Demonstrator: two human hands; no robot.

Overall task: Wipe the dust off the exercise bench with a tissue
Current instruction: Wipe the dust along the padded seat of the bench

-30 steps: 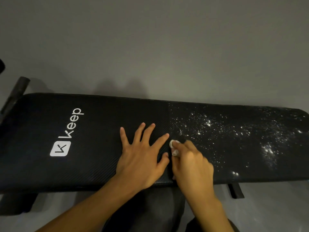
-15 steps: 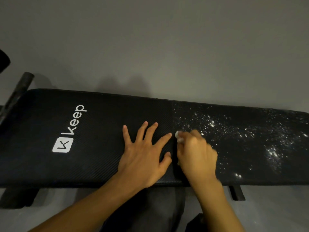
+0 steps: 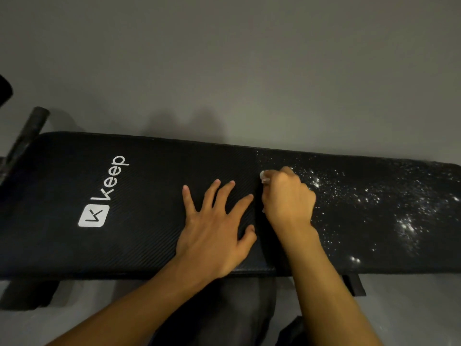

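A long black padded exercise bench (image 3: 124,233) with a white "Keep" logo lies across the view. White dust specks (image 3: 389,203) cover its right half; the left half looks dark and free of specks. My left hand (image 3: 217,228) rests flat on the bench's middle, fingers spread. Just to its right, my right hand (image 3: 287,198) grips a small wad of white tissue (image 3: 264,177) and presses it on the pad at the left edge of the dusty area, near the far side. Most of the tissue is hidden under the fingers.
A grey wall (image 3: 224,58) rises right behind the bench. A black bar (image 3: 27,136) sticks up at the bench's left end. Bench feet (image 3: 354,283) stand on the grey floor below, and my dark-clothed legs (image 3: 224,313) are under the front edge.
My right hand has slid the tissue away from me across the pad, from near the middle toward the far edge. My left hand has stayed flat in place.
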